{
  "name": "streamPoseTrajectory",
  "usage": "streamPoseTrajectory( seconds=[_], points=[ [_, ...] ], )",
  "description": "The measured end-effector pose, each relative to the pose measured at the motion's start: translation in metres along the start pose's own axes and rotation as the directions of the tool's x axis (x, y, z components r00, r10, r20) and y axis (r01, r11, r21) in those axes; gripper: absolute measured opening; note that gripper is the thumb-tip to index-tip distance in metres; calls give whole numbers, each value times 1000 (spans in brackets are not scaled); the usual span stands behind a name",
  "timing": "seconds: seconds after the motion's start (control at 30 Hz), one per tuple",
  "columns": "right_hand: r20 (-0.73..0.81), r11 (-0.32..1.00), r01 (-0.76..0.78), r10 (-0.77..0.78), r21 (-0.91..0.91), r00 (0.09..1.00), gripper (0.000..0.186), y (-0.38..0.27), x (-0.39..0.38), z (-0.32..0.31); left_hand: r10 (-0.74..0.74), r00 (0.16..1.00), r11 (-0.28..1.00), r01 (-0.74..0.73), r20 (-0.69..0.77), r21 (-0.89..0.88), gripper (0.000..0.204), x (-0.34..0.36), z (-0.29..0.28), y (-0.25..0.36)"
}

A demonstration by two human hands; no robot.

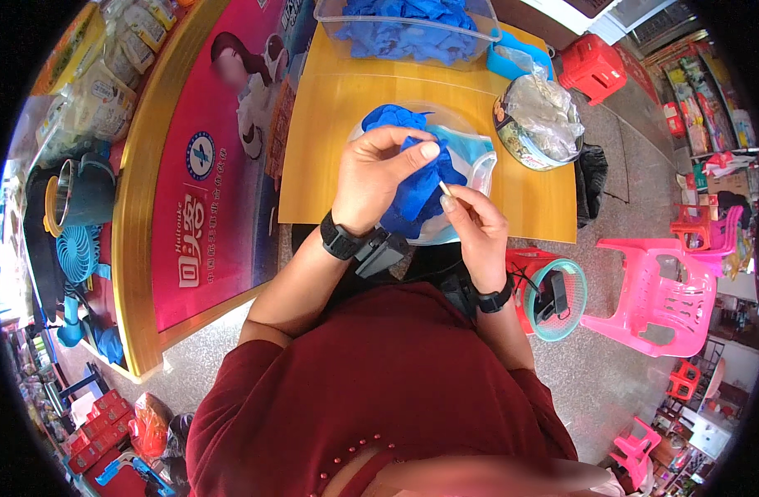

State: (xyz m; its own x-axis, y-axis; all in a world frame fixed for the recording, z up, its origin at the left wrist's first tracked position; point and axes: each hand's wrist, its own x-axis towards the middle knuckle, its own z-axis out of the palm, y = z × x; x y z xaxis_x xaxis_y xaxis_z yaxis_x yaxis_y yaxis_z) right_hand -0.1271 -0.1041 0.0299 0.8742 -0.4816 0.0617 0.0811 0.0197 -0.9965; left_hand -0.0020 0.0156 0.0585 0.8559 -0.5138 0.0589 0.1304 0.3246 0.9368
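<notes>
My left hand (378, 174) pinches a piece of crumpled blue fabric (408, 207) between thumb and fingers, above a white basin (479, 178) with a light-blue packet or sheet (471, 149) at its back right. My right hand (475, 228), lower and to the right, pinches a short pale stick-like piece (445, 189) against the fabric. More blue fabric lies in the basin beneath my hands, partly hidden by them. The basin sits on a yellow wooden table (313, 149).
Behind are a clear tub of blue scraps (404, 37), a blue container (520, 50) and a round tin with plastic bags (537, 124). A pink banner board (197, 232) stands left. At right are a green basket (553, 298), pink chair (645, 306) and red stool (595, 66).
</notes>
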Motion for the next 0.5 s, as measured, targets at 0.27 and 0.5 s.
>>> streamPoseTrajectory(
  seconds=[0.27, 0.5],
  points=[
    [-28, 993, 81, -84, -92, 996, 16, -1, -1, 12, -47, 996, 995, 54, 79, -83, 8, -6, 2, -2],
    [237, 983, -183, 172, 27, 956, 25, -22, 6, 7, 94, 986, 994, -100, 137, 35, 9, 5, -9, 13]
  ],
)
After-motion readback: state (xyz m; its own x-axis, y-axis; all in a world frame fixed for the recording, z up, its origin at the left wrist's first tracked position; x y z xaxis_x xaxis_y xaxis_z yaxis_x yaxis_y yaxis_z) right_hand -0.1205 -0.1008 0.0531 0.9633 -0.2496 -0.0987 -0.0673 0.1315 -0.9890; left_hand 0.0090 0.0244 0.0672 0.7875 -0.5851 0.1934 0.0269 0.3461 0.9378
